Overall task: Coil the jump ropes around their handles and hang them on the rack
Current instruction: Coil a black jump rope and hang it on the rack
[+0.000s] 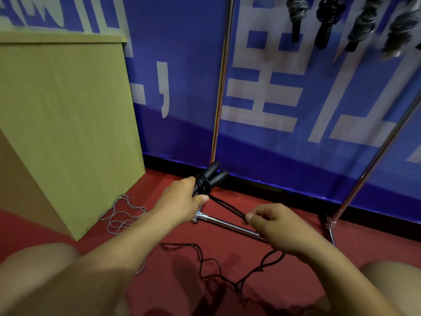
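My left hand (182,197) grips the two black handles (213,176) of a black jump rope held together, with a few turns of cord wound round them. A doubled strand of the black rope (227,205) runs taut from the handles to my right hand (273,226), which pinches it between thumb and fingers. The loose remainder of the cord (211,263) lies in loops on the red floor below my hands. The metal rack (219,87) stands against the blue wall, and several coiled ropes (323,21) hang from its top at the upper right.
A grey jump rope (120,215) lies tangled on the floor beside a wooden cabinet (68,122) at the left. The rack's base bar (227,223) lies on the red carpet under my hands; its right upright (373,160) slants. My knees show at both lower corners.
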Available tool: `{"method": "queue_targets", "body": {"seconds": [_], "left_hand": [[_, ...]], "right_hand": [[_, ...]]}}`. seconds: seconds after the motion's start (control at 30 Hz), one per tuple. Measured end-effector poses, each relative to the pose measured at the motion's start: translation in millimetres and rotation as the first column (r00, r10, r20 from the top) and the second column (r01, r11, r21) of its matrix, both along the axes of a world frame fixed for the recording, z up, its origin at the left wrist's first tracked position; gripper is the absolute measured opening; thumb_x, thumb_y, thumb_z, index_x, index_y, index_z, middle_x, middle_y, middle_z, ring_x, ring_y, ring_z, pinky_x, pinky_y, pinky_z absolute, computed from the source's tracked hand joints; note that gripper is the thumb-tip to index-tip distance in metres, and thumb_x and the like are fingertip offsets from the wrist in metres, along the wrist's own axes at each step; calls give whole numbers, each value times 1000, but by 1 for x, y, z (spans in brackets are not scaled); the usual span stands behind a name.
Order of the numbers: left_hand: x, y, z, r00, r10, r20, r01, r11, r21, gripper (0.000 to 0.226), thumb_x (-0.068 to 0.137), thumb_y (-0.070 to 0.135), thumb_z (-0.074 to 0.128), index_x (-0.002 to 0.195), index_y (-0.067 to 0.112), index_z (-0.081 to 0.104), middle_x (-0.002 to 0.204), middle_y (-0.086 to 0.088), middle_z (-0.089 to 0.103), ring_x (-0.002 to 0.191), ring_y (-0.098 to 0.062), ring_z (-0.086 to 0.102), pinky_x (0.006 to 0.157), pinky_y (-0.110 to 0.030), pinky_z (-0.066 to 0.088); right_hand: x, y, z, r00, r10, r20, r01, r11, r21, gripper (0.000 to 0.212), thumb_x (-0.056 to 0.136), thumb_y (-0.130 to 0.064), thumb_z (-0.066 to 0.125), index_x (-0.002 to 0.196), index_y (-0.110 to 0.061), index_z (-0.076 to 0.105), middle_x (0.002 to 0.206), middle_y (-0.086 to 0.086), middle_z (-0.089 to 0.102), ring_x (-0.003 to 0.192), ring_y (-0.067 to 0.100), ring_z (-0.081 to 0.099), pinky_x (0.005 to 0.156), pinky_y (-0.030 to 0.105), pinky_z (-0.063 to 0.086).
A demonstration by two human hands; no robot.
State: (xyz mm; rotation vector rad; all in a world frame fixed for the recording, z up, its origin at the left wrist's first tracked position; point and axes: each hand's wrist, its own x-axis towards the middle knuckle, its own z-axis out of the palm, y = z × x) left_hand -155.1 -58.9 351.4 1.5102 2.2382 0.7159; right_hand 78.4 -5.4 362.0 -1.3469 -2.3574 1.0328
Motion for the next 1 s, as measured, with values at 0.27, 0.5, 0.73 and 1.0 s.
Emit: {"method": "queue_targets", "body": {"seconds": [0.27, 0.5, 0.73, 1.0], "left_hand": [[17, -5, -2, 952, -101, -288, 66, 989, -129, 26, 94, 40, 64, 102, 22, 47, 109, -8, 63, 101, -34, 60, 72, -34, 39], [34, -13, -12, 842, -476, -253, 353, 842, -409, 32, 91, 33, 67, 118, 22, 54, 116, -7, 66, 108, -33, 63, 74, -34, 44], [43, -17, -13, 798, -563, -217, 459, 800, -386, 33, 92, 37, 67, 117, 19, 54, 110, -5, 65, 103, -28, 62, 72, -30, 42], [44, -18, -13, 761, -615, -206, 531, 773, -346, 26, 93, 37, 67, 111, 25, 52, 98, -1, 62, 96, -26, 61, 71, -31, 42]], "right_hand": [[-4, -15, 10, 953, 163, -255, -232, 934, -270, 22, 96, -27, 63, 76, -17, 64, 58, -7, 44, 56, 11, 36, 51, 23, 30], [-7, -16, 8, 906, 136, -401, -262, 924, -278, 24, 98, -15, 59, 88, 6, 64, 57, -1, 47, 55, 13, 36, 51, 25, 28], [-8, -3, -3, 929, -128, -347, 76, 984, -160, 18, 95, -20, 63, 81, -14, 71, 50, -15, 54, 46, -1, 46, 56, 22, 36], [-11, 1, -12, 970, -172, -170, 210, 949, 237, 6, 87, -28, 71, 80, -28, 72, 76, -14, 69, 78, 0, 63, 68, 18, 46]]}}
